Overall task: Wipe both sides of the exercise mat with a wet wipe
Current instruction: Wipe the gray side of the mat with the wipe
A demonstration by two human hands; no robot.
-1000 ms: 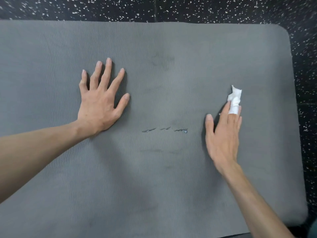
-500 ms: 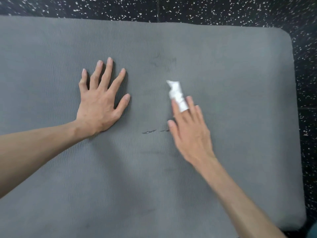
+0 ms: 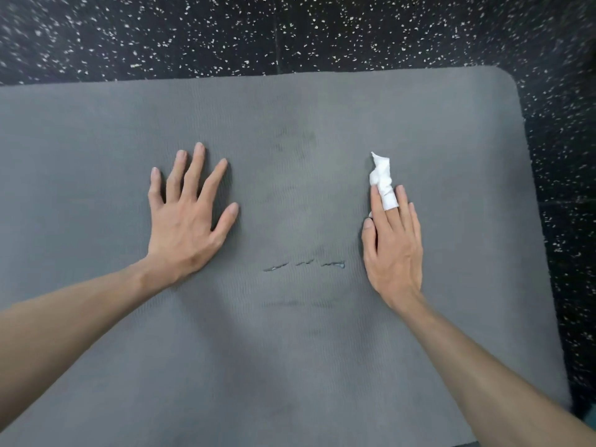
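A grey exercise mat (image 3: pixel 290 350) lies flat on the floor and fills most of the view. My left hand (image 3: pixel 187 221) rests on it palm down with the fingers spread, left of the middle. My right hand (image 3: pixel 393 246) lies flat on the mat to the right, fingers straight. It holds a crumpled white wet wipe (image 3: pixel 382 179), which wraps over the middle finger between the fingers beside it and sticks out past the fingertips. A bit of white also shows at the thumb. Three short dark marks (image 3: pixel 303 264) sit on the mat between my hands.
Black rubber flooring with white flecks (image 3: pixel 290 33) surrounds the mat beyond its far edge and right side. The mat's rounded far right corner (image 3: pixel 506 79) is in view. Faint darker smudges (image 3: pixel 296 140) show on the mat above the marks.
My right hand swept the wipe left toward the middle of the mat, then back to the right. The left hand has stayed put. The view has tilted, so more floor shows.
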